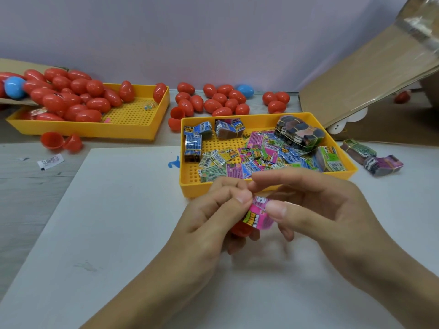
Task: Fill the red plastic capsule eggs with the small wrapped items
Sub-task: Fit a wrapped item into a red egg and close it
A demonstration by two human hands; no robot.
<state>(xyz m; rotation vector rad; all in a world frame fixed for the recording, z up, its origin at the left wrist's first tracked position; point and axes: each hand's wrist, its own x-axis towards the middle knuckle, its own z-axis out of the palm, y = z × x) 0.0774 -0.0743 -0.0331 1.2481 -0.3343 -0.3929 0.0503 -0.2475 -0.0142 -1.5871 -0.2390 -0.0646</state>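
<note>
Left hand [209, 210] and right hand [316, 205] both pinching pink packet [257, 216]

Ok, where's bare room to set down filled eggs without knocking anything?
The white board left of the left hand is bare, from the wrapper tray down to the near edge. Crowded: the table strip behind that tray, packed with loose red eggs, and the left tray, half piled with eggs.
</note>
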